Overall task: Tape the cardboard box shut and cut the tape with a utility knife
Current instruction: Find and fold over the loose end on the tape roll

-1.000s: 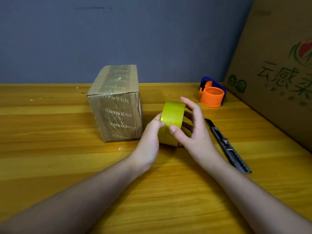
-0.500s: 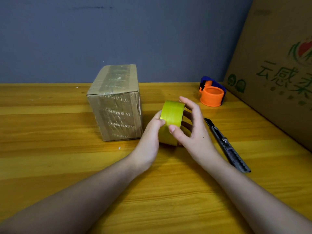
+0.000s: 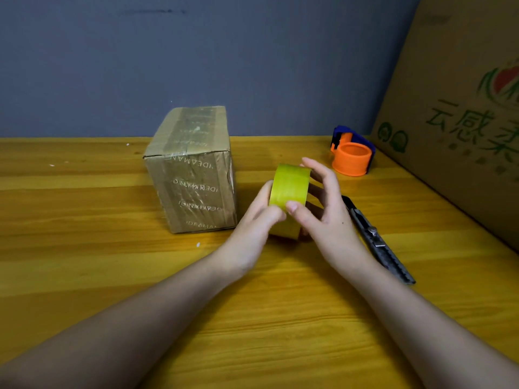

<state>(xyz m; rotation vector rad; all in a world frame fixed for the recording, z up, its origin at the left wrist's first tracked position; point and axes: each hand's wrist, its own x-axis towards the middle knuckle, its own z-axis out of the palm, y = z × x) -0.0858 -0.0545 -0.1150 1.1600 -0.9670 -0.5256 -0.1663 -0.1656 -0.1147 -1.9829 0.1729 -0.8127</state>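
Two bare forearms enter from the bottom edge onto the wooden table [image 3: 84, 270]. Left hand [image 3: 252, 228] and right hand [image 3: 323, 217] both grasp one yellow-green tape roll [image 3: 289, 189], held on edge: left fingers curled on its near face, right thumb on the outer band, right fingers wrapped over the far side. Versus half a second ago: hands and roll sit in nearly the same place; the left fingertips now lie lower on the band, beside the right thumb. One utility knife [image 3: 376, 242] lies flat on the table just right of the right hand, untouched and unmoved. One small cardboard box [image 3: 193, 178] stands left of the roll, apart from it, flaps closed, with clear tape over top and front; tape print reads "IDEAMAN", repeated, partly mirrored. Farther back right, one orange and blue tape dispenser [image 3: 351, 157]. One large cardboard carton [image 3: 460, 113] leans at the right edge, with green Chinese characters "云感" and a fruit logo; remaining characters cut off.
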